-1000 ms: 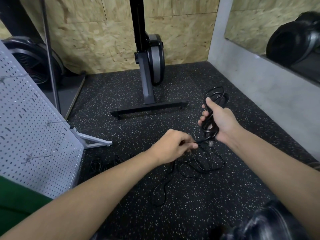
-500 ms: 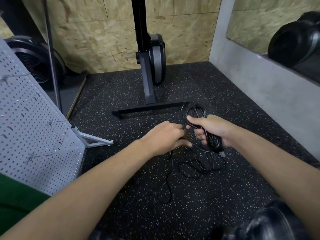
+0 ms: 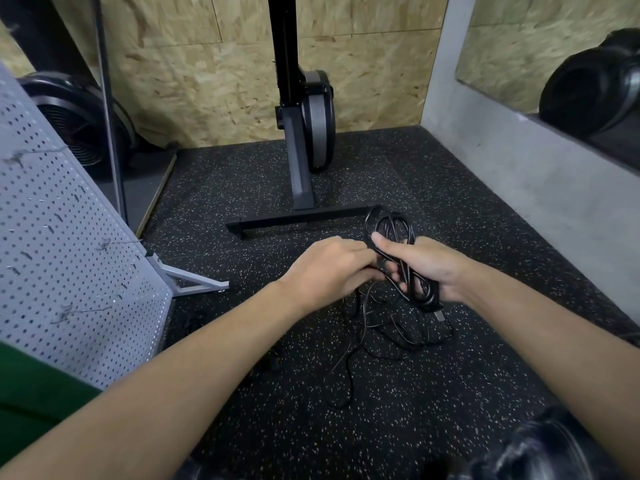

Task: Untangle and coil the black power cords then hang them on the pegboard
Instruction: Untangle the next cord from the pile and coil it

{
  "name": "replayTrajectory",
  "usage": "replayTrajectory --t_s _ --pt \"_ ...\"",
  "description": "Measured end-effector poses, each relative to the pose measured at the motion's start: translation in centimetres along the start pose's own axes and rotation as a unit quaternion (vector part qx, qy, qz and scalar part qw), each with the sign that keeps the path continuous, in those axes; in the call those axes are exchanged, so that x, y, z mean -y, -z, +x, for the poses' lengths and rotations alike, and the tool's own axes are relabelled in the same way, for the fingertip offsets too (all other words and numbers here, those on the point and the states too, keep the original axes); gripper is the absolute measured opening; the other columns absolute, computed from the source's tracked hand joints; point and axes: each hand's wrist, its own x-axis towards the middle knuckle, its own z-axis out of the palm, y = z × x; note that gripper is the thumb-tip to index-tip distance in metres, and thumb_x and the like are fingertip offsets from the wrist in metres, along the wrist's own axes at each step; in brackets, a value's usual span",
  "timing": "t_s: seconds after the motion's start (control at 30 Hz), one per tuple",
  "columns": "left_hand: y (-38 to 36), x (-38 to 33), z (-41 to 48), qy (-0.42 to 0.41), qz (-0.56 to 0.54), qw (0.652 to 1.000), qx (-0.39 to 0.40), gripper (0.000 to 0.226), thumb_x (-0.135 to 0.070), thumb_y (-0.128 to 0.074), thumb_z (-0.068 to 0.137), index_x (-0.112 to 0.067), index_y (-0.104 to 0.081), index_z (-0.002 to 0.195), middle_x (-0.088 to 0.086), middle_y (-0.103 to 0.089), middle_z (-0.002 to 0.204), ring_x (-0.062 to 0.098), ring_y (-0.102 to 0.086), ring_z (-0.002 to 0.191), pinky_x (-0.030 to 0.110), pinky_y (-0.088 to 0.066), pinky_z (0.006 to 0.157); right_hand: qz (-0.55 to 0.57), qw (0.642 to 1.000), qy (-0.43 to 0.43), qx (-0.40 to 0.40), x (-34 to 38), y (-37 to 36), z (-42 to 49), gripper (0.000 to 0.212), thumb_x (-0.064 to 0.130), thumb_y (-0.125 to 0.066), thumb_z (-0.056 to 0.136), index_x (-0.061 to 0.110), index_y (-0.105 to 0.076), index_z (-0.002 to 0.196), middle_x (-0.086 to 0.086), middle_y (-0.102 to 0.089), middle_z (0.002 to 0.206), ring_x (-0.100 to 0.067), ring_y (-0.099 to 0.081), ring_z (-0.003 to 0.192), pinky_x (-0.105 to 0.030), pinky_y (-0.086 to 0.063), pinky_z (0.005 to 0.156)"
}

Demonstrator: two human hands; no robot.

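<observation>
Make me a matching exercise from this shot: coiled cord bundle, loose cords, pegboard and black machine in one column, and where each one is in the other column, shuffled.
Things:
1 coiled cord bundle
2 loose cords
3 pegboard
4 black machine

Places:
A lying tangled on the speckled floor
B upright at the far end, by the chipboard wall
C gripped in the right hand
D at the left edge of the view

Pairs: 1-C, 2-A, 3-D, 4-B

Bare floor (image 3: 346,427) lies open toward the person. Loose black cords (image 3: 398,334) sprawl mid-floor. The pegboard (image 3: 69,254) and its foot (image 3: 194,282) block the left, a base bar (image 3: 298,221) crosses ahead, and a concrete wall (image 3: 519,188) bounds the right.
</observation>
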Motion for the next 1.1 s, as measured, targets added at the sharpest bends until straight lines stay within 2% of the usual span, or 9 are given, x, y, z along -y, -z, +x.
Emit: replayTrajectory --t_s 0.13,0.33,0.5,0.63,0.7,0.77,0.83,0.97,1.1 --pt "-0.2 0.5 -0.3 -0.027 0.069 0.997 -0.028 0.044 -0.053 -0.055 0.099 -0.013 -0.071 0.087 -0.003 -0.065 0.075 0.019 -0.062 0.069 0.038 -0.051 0.071 -0.025 0.997 -0.021 0.067 -0.1 0.6 0.0 0.062 0.061 -0.081 0.072 0.003 -0.07 0.092 -0.008 -0.064 0.072 -0.015 -0.053 0.054 -0.025 -0.046 0.052" --pt "0.0 0.5 -0.1 -0.028 0.161 0.984 -0.066 0.053 -0.06 -0.057 0.096 -0.017 -0.055 0.065 -0.005 -0.054 0.058 0.018 -0.048 0.051 0.034 -0.033 0.064 -0.092 0.981 -0.042 0.165 -0.6 1.9 0.5 0.061 0.061 -0.094 0.064 0.009 -0.076 0.09 -0.014 -0.065 0.095 -0.018 -0.058 0.072 -0.028 -0.049 0.066" --pt "0.0 0.8 0.1 -0.009 0.128 0.992 -0.001 0.044 -0.057 -0.042 0.097 -0.025 -0.038 0.068 -0.006 -0.055 0.057 0.017 -0.035 0.05 0.035 -0.038 0.067 -0.129 0.966 -0.033 0.221 0.4 1.0 -0.2 0.037 0.042 -0.088 0.081 0.012 -0.065 0.082 -0.001 -0.059 0.073 -0.012 -0.051 0.059 -0.025 -0.049 0.057" --pt "0.5 2.3 -0.9 0.034 0.102 0.987 0.123 0.052 -0.064 -0.029 0.103 -0.023 -0.053 0.08 -0.007 -0.067 0.078 0.014 -0.048 0.065 0.038 -0.042 0.085 -0.146 0.971 -0.002 0.19 0.5 1.0 -0.6 0.027 0.037 -0.082 0.085 0.016 -0.067 0.076 0.001 -0.053 0.064 -0.012 -0.049 0.055 -0.025 -0.045 0.055" --pt "0.5 3.2 -1.9 0.051 0.101 0.98 0.163 0.052 -0.06 -0.034 0.105 -0.02 -0.067 0.097 -0.007 -0.069 0.092 0.015 -0.06 0.085 0.039 -0.043 0.09 -0.103 0.981 0.011 0.165 0.4 1.4 -0.4 0.019 0.035 -0.08 0.086 0.017 -0.075 0.084 0.002 -0.05 0.063 -0.012 -0.048 0.054 -0.025 -0.045 0.053" --pt "0.3 3.8 -2.5 0.046 0.104 0.977 0.182 0.037 -0.046 -0.042 0.108 -0.019 -0.067 0.113 -0.006 -0.069 0.108 0.018 -0.059 0.106 0.04 -0.042 0.091 -0.076 0.988 0.022 0.131 0.3 1.9 0.0 0.026 0.036 -0.079 0.088 0.011 -0.075 0.095 0.001 -0.049 0.063 -0.013 -0.048 0.054 -0.025 -0.046 0.052" --pt "0.5 4.2 -2.7 0.056 0.111 0.975 0.182 0.036 -0.043 -0.039 0.109 -0.019 -0.064 0.12 -0.006 -0.067 0.115 0.018 -0.057 0.112 0.038 -0.04 0.091 -0.086 0.99 0.023 0.113 0.3 2.1 0.2 0.034 0.04 -0.083 0.084 0.009 -0.068 0.088 0.0 -0.05 0.062 -0.015 -0.048 0.054 -0.026 -0.047 0.053" --pt "1.5 4.5 -2.0 0.09 0.108 0.966 0.218 0.052 -0.058 -0.025 0.105 -0.024 -0.063 0.117 -0.01 -0.066 0.114 0.013 -0.057 0.114 0.041 -0.041 0.099 -0.107 0.991 0.011 0.076 0.3 2.5 0.4 0.041 0.046 -0.086 0.077 0.014 -0.061 0.077 -0.002 -0.051 0.061 -0.016 -0.049 0.052 -0.029 -0.048 0.057" --pt "1.1 3.9 -1.7 0.08 0.105 0.976 0.173 0.039 -0.043 -0.04 0.11 -0.017 -0.066 0.098 -0.002 -0.073 0.09 0.024 -0.066 0.087 0.041 -0.05 0.091 -0.054 0.998 0.019 0.037 0.1 2.4 0.5 0.032 0.036 -0.08 0.089 0.007 -0.072 0.101 0.001 -0.052 0.06 -0.013 -0.049 0.05 -0.028 -0.047 0.055"
